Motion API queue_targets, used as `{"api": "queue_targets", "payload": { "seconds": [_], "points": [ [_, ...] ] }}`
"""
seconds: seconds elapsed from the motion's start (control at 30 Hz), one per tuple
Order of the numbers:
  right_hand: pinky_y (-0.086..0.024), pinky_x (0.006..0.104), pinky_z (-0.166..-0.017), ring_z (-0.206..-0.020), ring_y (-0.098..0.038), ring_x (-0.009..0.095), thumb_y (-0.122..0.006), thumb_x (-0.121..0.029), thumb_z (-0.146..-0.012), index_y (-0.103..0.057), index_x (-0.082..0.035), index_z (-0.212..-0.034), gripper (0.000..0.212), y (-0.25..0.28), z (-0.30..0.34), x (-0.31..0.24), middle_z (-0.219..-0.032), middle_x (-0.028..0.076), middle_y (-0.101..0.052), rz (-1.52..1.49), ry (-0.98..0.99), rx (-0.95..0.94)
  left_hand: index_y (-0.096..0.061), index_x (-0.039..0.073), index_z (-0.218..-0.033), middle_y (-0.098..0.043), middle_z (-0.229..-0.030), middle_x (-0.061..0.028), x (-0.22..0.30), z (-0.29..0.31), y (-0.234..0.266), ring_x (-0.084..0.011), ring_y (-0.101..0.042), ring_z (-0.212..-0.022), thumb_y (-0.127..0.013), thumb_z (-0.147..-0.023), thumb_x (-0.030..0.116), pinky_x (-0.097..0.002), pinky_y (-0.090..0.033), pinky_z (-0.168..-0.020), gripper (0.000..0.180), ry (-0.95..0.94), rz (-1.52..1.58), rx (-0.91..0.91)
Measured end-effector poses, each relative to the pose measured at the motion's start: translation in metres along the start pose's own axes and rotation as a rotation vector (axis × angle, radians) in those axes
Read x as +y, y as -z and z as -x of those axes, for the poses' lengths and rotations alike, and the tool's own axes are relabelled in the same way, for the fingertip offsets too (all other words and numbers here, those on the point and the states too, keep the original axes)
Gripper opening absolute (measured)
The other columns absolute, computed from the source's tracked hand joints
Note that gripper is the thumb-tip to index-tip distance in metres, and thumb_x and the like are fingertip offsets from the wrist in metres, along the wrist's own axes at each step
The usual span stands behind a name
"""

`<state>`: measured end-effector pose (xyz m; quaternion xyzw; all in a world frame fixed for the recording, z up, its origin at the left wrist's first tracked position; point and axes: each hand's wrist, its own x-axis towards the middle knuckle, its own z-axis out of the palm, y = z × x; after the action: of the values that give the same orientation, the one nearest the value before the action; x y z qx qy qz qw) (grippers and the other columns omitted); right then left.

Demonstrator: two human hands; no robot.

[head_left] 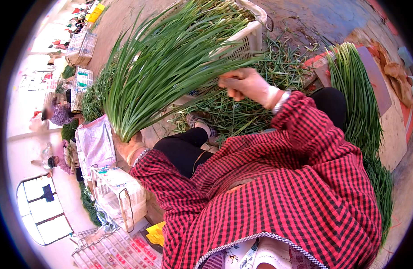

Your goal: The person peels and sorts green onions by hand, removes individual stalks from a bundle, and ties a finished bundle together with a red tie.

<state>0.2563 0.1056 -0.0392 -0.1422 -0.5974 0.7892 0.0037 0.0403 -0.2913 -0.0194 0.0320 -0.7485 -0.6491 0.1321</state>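
Note:
My left hand [131, 145] is wrapped round the pale base of a large bunch of green chives [157, 76], whose long leaves fan up and to the right. At the right side of the bunch, my right hand [249, 86] is closed in a pinch, with a few thin leaf tips running to its fingers. Behind the bunch stands a white plastic crate [253, 38] with more chives in it. Loose green leaves [242, 112] lie heaped on the ground between the crate and my legs.
At my right, neat chive bundles [356, 94] lie along a board [388, 134]. A white sack [96, 141] and a white basket [121, 193] stand at my left. Farther left are other people [60, 114] and more crates [81, 47]. Wet ground [323, 18] shows at the back right.

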Motion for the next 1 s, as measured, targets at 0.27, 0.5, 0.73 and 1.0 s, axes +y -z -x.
{"api": "queue_targets", "payload": {
  "seconds": [0.27, 0.5, 0.73, 1.0],
  "points": [
    [-0.055, 0.0424, -0.079, -0.089, -0.069, 0.031, -0.064, -0.026, -0.083, -0.066, -0.011, -0.118, 0.038, 0.093, 0.056, 0.023, -0.095, 0.012, -0.071, 1.758, -0.290, -0.363, -0.044, -0.004, -0.137, -0.060, -0.126, -0.0170, 0.053, 0.014, -0.027, -0.0265, -0.059, -0.113, -0.076, -0.084, 0.017, -0.0372, -0.050, -0.098, 0.066, -0.571, -0.332, 0.097],
    [-0.054, 0.0423, -0.080, -0.097, -0.066, 0.033, -0.067, -0.031, -0.087, -0.062, -0.013, -0.121, 0.039, 0.008, 0.051, -0.102, -0.108, 0.013, -0.067, 1.042, 0.856, 0.292, -0.053, -0.002, -0.127, -0.061, -0.124, -0.0158, 0.157, 0.092, -0.113, -0.0242, -0.061, -0.109, -0.054, -0.101, 0.030, -0.0377, -0.051, -0.097, 0.041, -0.158, 0.662, -0.151],
    [-0.026, 0.0477, -0.116, -0.138, -0.032, 0.041, -0.079, -0.049, -0.071, -0.023, 0.002, -0.151, 0.110, -0.027, 0.055, -0.136, -0.146, 0.025, -0.036, 0.986, 1.060, 0.340, -0.062, -0.001, -0.111, -0.065, -0.115, -0.0171, 0.201, 0.155, -0.179, -0.0205, -0.062, -0.102, -0.056, -0.099, 0.018, -0.0356, -0.050, -0.091, 0.023, -0.393, 0.411, -0.504],
    [-0.042, 0.0539, -0.099, -0.112, -0.059, 0.035, -0.072, -0.039, -0.075, -0.021, 0.000, -0.148, 0.098, 0.013, 0.060, -0.148, -0.116, 0.019, -0.058, 0.897, 1.148, 0.638, -0.055, 0.002, -0.125, -0.066, -0.105, -0.0140, 0.261, 0.201, -0.251, -0.0319, -0.061, -0.111, -0.058, -0.098, 0.022, -0.0485, -0.045, -0.106, 0.034, -0.034, 0.991, -1.070]
  ]
}}
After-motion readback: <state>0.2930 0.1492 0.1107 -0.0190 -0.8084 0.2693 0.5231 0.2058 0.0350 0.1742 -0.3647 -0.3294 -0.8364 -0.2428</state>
